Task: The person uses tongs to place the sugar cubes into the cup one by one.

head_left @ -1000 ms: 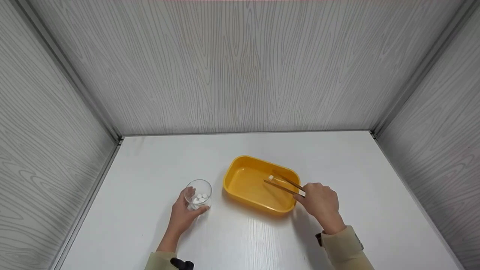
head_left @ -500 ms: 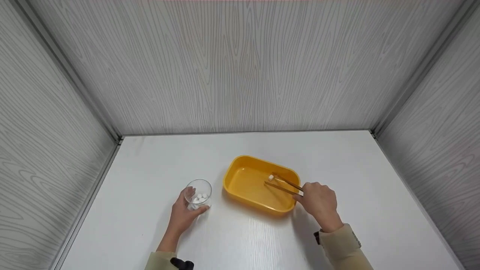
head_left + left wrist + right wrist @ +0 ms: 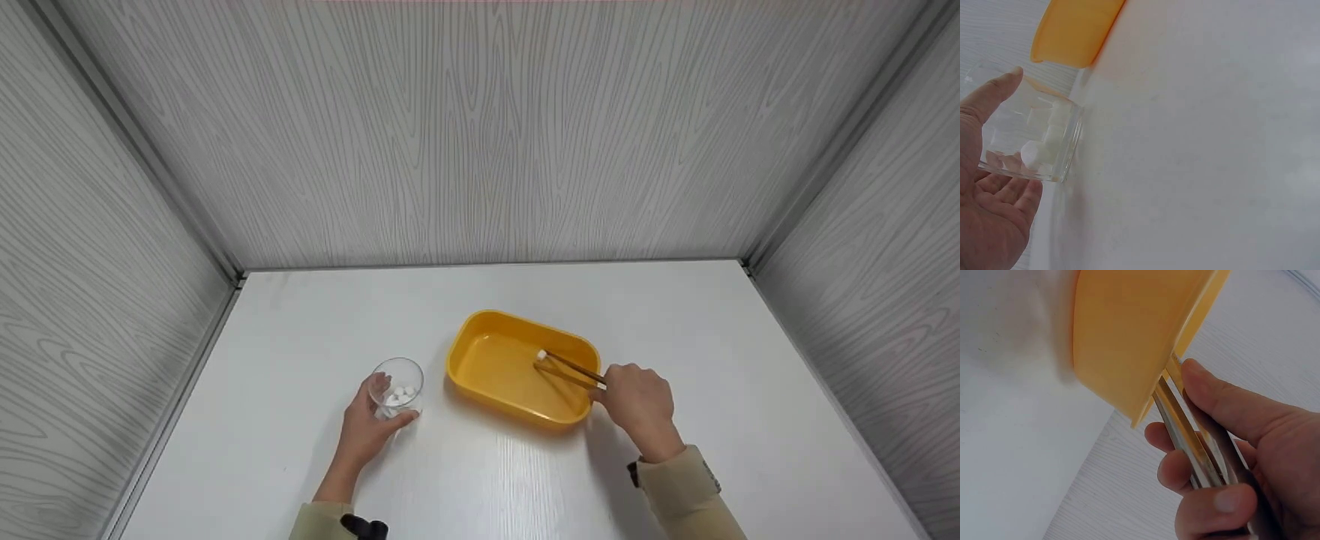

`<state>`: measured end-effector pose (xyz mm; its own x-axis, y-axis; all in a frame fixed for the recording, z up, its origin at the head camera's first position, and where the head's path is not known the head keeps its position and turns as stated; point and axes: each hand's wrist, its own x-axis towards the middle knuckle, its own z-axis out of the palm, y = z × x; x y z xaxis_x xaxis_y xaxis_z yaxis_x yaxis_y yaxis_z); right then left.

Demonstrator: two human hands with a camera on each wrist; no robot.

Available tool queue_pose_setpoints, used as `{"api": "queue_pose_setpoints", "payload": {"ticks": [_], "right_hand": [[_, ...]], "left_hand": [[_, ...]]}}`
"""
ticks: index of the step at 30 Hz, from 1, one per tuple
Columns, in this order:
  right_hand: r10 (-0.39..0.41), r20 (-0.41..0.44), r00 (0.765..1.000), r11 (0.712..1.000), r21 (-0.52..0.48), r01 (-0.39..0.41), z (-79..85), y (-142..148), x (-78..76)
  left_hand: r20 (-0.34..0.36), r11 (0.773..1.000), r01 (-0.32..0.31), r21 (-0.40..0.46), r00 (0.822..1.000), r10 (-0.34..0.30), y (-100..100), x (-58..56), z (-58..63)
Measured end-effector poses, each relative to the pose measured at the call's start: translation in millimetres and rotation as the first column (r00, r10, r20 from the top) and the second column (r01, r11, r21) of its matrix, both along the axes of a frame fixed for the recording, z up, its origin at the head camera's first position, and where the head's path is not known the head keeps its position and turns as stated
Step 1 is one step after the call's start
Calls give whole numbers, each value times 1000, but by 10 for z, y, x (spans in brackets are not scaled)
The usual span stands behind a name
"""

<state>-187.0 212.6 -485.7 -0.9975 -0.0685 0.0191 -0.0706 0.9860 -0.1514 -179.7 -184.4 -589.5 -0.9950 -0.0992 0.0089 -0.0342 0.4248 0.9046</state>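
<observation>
My left hand [image 3: 364, 433] grips a clear drinking glass [image 3: 1013, 121] on the white table, thumb on one side and fingers on the other. Several small white pieces [image 3: 1032, 156], cube-like, lie at its bottom. Inside the yellow plastic basin [image 3: 484, 373] sits one small white cube [image 3: 541, 355]. My right hand [image 3: 639, 409] holds metal tongs [image 3: 1188, 433] between thumb and fingers, their arms reaching over the basin's rim. One tong tip is at the cube; the other lies a little nearer me, apart from it. The basin wall hides the tips in the right wrist view.
The white table [image 3: 337, 307] is bounded by grey wood-grain panels [image 3: 480, 150] at the back and both sides. The basin stands right of the glass, with a gap between them. Dark straps [image 3: 364, 526] show at the sleeves.
The tong arms have drawn closer together around the cube, and my right hand has shifted slightly left. The left hand, glass and basin stay in place.
</observation>
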Motion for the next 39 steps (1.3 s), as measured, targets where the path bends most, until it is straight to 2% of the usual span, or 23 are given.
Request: {"api": "queue_pose_setpoints", "payload": {"ticks": [10,23,32,39], "right_hand": [[-4,14,1000,1000,-14,5,-17,7,-19],[-10,42,999,1000,-15,10,-19,13,-23],[21,-17,1000,1000,-16,-21,-41,30,4],[2,-18,1000,1000,-21,-2,-59,26,-10]], "left_hand": [[12,1000,-10,-24,1000,10,21,4,4],[16,1000,-13,-15,1000,13,11,1,0],[-7,1000,9,1,1000,-9,6,-6,1],[-7,1000,18,8,1000,-18,-7,-8,-4]]}}
